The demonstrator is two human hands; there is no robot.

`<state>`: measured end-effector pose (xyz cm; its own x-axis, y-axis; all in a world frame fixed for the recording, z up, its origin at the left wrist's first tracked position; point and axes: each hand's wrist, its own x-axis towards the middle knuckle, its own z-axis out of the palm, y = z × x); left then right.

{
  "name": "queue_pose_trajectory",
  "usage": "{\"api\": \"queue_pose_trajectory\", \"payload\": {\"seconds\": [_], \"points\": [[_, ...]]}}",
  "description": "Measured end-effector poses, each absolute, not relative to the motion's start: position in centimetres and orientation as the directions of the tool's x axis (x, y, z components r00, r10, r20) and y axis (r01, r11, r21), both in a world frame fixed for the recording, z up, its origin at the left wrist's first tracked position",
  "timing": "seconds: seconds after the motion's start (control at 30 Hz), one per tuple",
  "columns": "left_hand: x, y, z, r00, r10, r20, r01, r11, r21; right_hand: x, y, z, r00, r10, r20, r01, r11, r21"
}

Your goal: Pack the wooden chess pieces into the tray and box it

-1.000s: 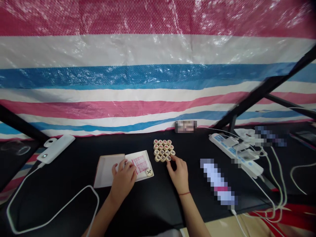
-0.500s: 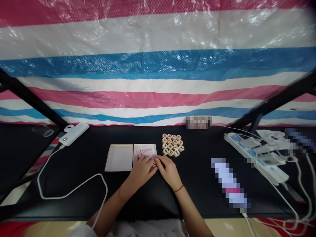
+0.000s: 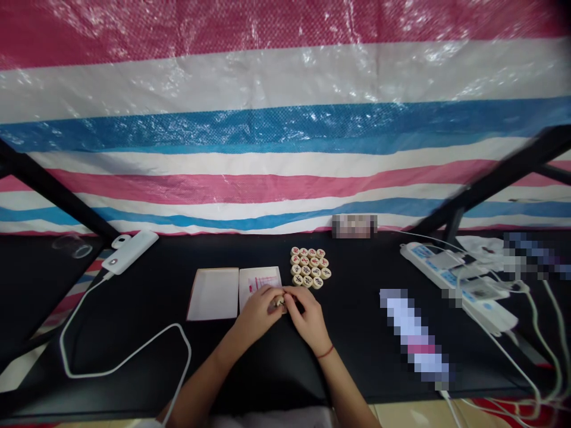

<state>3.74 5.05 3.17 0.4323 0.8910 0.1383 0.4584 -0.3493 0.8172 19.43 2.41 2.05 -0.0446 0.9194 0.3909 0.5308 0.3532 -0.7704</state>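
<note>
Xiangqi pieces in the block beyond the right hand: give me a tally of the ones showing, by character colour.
Red xiangqi pieces: 8
Black xiangqi pieces: 7
Total: 15

A white power strip (image 3: 451, 277) lies before a striped plastic sheet (image 3: 285, 128).

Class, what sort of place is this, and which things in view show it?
Probably a makeshift desk space, perhaps screened off: a striped, plastic-looking sheet hangs behind a black tabletop, and a white power strip lies on it.
</note>
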Motion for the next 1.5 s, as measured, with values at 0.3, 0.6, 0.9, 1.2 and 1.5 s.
{"api": "queue_pose_trajectory", "payload": {"seconds": [0.3, 0.6, 0.9, 1.2, 1.5], "points": [[4.2, 5.0, 2.7, 0.246, 0.962, -0.115, 0.008, 0.117, 0.993, 19.5, 1.9, 4.8, -0.08, 0.854, 0.514, 0.48, 0.485, -0.731], [4.6, 4.7, 2.9, 0.229, 0.968, -0.105, -0.128, 0.137, 0.982, 19.4, 0.8, 5.5, -0.06, 0.872, 0.486, 0.548, 0.436, -0.714], [3.7, 4.3, 1.9, 0.139, 0.99, 0.02, 0.025, -0.024, 0.999, 24.2, 1.4, 2.7, 0.345, 0.813, 0.469, 0.642, 0.16, -0.749], [3.1, 4.4, 0.8, 0.139, 0.989, 0.041, 0.042, -0.047, 0.998, 29.0, 2.8, -1.3, 0.368, 0.811, 0.454, 0.811, -0.041, -0.584], [3.2, 3.9, 2.0, 0.187, 0.942, 0.28, 0.304, -0.327, 0.895, 24.8, 1.7, 2.5, 0.312, 0.8, 0.512, 0.753, 0.12, -0.647]]}}
